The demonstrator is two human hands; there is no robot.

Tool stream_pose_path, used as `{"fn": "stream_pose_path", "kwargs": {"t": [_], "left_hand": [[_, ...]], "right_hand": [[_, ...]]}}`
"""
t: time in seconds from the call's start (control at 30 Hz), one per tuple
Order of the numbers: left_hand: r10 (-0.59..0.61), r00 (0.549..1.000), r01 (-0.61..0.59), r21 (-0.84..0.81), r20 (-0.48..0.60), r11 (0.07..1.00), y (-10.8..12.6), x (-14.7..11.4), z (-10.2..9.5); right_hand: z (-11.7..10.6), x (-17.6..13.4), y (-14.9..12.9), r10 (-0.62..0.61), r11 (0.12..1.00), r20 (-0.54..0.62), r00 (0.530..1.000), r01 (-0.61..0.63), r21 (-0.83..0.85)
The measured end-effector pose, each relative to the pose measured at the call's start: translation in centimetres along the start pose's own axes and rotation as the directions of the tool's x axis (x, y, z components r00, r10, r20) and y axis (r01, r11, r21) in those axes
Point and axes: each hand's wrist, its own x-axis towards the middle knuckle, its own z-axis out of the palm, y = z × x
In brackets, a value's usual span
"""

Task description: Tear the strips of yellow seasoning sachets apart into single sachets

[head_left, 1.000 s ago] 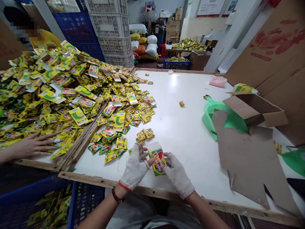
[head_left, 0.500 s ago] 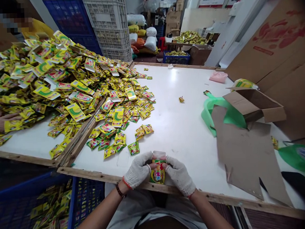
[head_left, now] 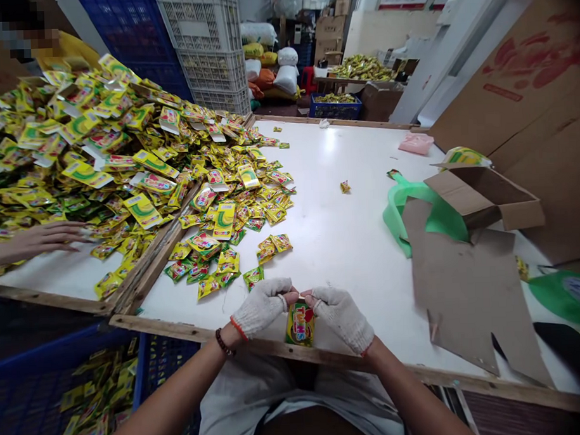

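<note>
A small yellow-and-green carton point(head_left: 300, 326) printed "TWINS" stands at the table's front edge, right before me. My left hand point(head_left: 264, 307), in a white knit glove with bare fingertips, pinches the carton's top end from the left. On the other side my right hand point(head_left: 341, 316), gloved alike, closes its thumb and fingertips on the same top end. The two hands nearly touch there, and their fingers hide most of the top flap. Just beyond my left hand lies a green candy packet point(head_left: 253, 278), beside several loose yellow packets point(head_left: 227, 260).
A large heap of packets and cartons point(head_left: 101, 141) covers the left side, where a co-worker's hand point(head_left: 38, 242) reaches in. Wooden strips point(head_left: 149, 279) divide the tables. To the right lie cardboard point(head_left: 464, 294), an open box point(head_left: 489, 194) and a green strip point(head_left: 397, 220). A blue crate point(head_left: 138, 388) stands lower left.
The carton's pale top flap stood raised earlier; now my fingertips have come together over the top end. The co-worker's hand has moved right, out from the packets.
</note>
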Motion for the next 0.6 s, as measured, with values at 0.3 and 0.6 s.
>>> {"fn": "stream_pose_path", "kwargs": {"t": [0.3, 0.6], "left_hand": [[0.079, 0.987, -0.104, 0.192, 0.137, 0.976, 0.9, -0.7, -1.2], [0.288, 0.944, -0.328, 0.495, 0.158, 0.805, 2.2, -1.8, -3.6]], "right_hand": [[-0.4, -0.9, 0.6, -0.1, 0.993, 0.082, 0.992, 0.105, -0.058], [0.8, -0.5, 2.1, -0.055, 0.998, -0.05, 0.997, 0.057, 0.04]]}}
